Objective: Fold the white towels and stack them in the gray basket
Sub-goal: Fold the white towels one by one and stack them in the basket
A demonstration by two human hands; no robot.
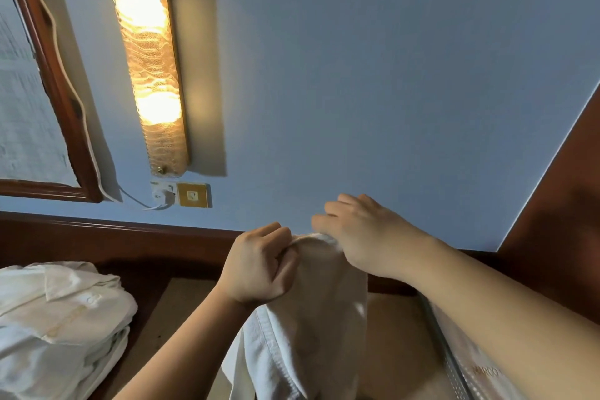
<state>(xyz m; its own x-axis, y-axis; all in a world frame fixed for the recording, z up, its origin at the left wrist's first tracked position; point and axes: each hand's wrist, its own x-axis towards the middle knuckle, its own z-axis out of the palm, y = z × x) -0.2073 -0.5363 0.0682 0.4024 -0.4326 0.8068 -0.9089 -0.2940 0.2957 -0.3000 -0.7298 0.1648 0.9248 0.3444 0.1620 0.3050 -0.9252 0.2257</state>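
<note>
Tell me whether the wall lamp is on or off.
On. The wall lamp glows bright yellow at two spots behind its textured shade.

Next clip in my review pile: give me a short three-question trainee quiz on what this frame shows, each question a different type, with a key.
1. True or false: both hands are on the same white towel.
2. Multiple choice: where is the pile of white linen? A) lower left of the view B) under the right hand C) hanging from the wall lamp
3. Short answer: what is lit on the wall at upper left?

Key
1. True: the left hand grips the towel's top edge and the right hand holds it beside it.
2. A
3. The long wall lamp, above the sockets.
</note>
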